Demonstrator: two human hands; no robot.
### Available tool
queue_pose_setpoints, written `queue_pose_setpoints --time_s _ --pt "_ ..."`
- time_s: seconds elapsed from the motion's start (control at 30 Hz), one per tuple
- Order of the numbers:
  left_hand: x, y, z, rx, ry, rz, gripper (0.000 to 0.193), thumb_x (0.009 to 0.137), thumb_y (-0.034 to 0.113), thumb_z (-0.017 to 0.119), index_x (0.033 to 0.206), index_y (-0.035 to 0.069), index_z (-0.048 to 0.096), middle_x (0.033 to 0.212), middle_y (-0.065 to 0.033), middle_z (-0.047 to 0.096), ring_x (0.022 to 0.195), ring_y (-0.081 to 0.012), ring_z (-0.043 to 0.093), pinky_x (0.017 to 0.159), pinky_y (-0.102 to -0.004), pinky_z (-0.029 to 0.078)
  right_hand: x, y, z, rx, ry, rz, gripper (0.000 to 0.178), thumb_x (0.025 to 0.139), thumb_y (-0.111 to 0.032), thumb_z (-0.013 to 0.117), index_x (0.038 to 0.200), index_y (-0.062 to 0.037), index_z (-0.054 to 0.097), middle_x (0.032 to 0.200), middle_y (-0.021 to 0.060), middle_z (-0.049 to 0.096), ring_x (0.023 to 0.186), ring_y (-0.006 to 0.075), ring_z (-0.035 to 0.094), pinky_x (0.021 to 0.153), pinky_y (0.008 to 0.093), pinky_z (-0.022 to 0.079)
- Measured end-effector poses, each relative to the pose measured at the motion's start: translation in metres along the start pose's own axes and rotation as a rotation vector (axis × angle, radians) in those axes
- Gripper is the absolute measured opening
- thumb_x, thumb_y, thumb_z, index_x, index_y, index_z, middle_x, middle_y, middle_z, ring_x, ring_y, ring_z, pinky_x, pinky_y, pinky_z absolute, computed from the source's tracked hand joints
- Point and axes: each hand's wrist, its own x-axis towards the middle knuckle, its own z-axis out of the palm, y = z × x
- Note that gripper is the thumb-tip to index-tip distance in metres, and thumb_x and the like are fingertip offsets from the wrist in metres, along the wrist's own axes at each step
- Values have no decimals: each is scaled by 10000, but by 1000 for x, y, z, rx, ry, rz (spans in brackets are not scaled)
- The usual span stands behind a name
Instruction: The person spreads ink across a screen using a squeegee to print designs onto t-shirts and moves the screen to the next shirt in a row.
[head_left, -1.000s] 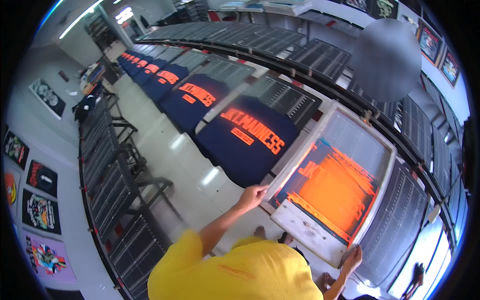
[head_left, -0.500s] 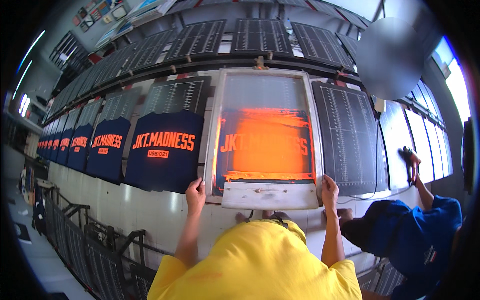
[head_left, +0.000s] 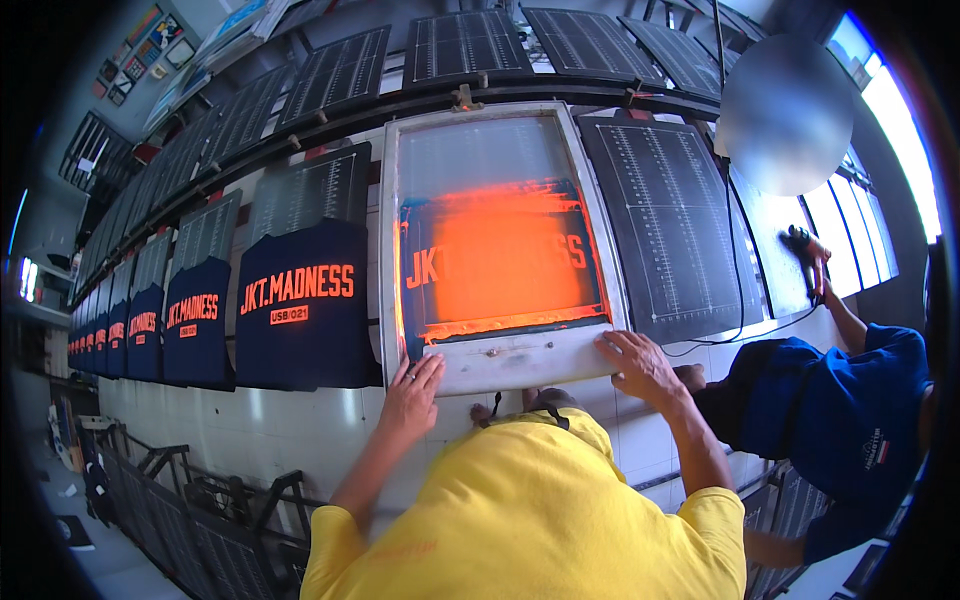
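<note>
A screen-printing frame (head_left: 391,250) lies over a dark navy shirt piece, and bright orange ink (head_left: 510,255) covers the middle of its mesh. Along its near end rests a wide, pale squeegee (head_left: 520,367), orange ink streaked beside its far edge. My left hand (head_left: 412,390) is at the squeegee's left end, by the frame's near corner, its fingers bent over the top. Over the right end curl the fingers of my right hand (head_left: 640,365); their undersides are hidden.
To the left runs a row of navy shirt pieces (head_left: 298,340) with orange lettering, laid on dark boards. A bare dark board (head_left: 665,230) stands right of the frame. Beyond it, a co-worker in blue (head_left: 840,420) holds an orange tool (head_left: 812,262) with a cord.
Both my hands have moved from the frame's sides onto the ends of the squeegee. My view has shifted a little, so the frame sits farther left. The co-worker's tool stays over the right-hand boards.
</note>
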Motion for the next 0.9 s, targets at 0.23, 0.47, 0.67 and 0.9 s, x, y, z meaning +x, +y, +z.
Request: queue_pose_setpoints --time_s 0.23,0.47,0.67,0.9 --pt "46 -4 -15 -41 -8 -147 494 640 -16 608 1133 4 587 1136 -106 581 1055 -309 579 914 -405 489 34 6 -7 -72 125 8 441 611 -113 739 1020 -76 579 997 79 565 977 259 556 842 406 426" --pt "37 4 7 4 125 -146 331 675 -41 600 1002 -13 557 1051 -159 552 999 -330 590 884 -391 499 25 -5 11 -47 229 78 406 574 -56 741 938 -72 561 999 79 560 991 272 548 827 408 432" --pt "35 10 9 31 162 -125 342 678 -39 599 1016 -14 550 1057 -155 549 999 -323 583 877 -378 507 20 -8 16 -27 253 103 421 564 -39 731 946 -71 556 1016 77 563 1007 272 544 824 410 430" --pt "42 2 7 15 133 -156 348 660 -41 620 1001 -8 556 1061 -145 544 1010 -315 576 857 -372 526 29 -2 9 -63 233 67 378 579 -61 724 926 -74 576 958 66 563 968 263 552 816 408 423"
